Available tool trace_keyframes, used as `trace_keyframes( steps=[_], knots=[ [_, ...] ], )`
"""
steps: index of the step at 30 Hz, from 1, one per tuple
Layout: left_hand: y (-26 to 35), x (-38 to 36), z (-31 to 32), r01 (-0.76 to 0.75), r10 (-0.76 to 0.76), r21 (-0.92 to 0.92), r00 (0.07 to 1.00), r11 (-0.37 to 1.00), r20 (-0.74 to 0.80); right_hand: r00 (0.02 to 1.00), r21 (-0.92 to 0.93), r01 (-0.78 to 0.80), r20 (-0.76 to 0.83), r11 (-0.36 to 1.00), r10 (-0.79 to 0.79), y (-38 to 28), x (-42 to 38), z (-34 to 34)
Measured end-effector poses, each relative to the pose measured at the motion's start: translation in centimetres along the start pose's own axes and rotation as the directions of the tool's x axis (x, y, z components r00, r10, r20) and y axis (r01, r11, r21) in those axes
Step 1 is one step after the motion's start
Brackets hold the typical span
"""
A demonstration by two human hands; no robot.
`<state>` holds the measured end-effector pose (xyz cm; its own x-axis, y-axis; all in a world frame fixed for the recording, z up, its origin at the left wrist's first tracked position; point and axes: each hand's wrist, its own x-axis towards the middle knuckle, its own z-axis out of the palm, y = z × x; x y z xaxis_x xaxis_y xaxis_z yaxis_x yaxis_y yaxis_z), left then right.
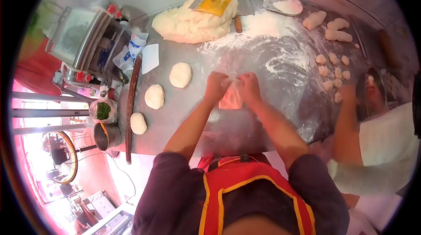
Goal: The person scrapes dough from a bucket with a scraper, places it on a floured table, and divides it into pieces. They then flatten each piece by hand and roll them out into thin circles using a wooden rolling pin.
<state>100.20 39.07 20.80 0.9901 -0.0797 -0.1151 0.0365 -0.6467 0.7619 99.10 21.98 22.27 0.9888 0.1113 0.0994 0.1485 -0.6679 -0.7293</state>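
Note:
A thin piece of dough (231, 99) lies in front of me on the metal worktop, its far edge pinched between both hands. My left hand (217, 86) is closed on the far left corner, and my right hand (249, 87) is closed on the far right corner. The near part of the dough hangs toward me and looks pinkish. To the left sit three flattened dough rounds: a far one (180, 75), a middle one (154, 96) and a near one (138, 123). None of them touches my hands.
A big dough mass (186, 25) carries a yellow scraper (219, 2). Flour (285, 38) covers the back right, beside a flour scoop (283, 5). A long rolling pin (133, 108) lies left, near a dough machine (85, 38). At right, a co-worker's hand (348, 94) is near small dough pieces (337, 73).

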Motion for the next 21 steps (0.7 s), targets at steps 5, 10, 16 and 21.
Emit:
trace_keyframes(
  steps=[5, 10, 16, 21],
  knots=[
    [0.2, -7.5, 2.8, -0.320, 0.358, 0.353, 0.933, 0.879, -0.046, 0.923, -0.078, 0.383, 0.065, 0.920, -0.379, 1.7, -6.1, 1.1],
    [-0.9, -7.4, 4.6, -0.311, 0.346, 0.491, 0.938, 0.813, 0.022, 0.920, -0.200, 0.392, 0.113, 0.898, -0.376, 2.2, -5.8, 1.8],
    [-1.5, -6.0, 3.3, -0.440, 0.425, 0.505, 0.892, 0.743, 0.152, 0.930, -0.263, 0.360, 0.181, 0.895, -0.321, 1.7, -3.7, 0.1],
    [-1.4, -10.8, 1.0, 0.181, -0.194, -0.211, 0.980, 0.961, -0.047, 0.934, 0.136, -0.282, 0.265, 0.950, 0.239, 4.0, 2.5, 1.4]
  ],
)
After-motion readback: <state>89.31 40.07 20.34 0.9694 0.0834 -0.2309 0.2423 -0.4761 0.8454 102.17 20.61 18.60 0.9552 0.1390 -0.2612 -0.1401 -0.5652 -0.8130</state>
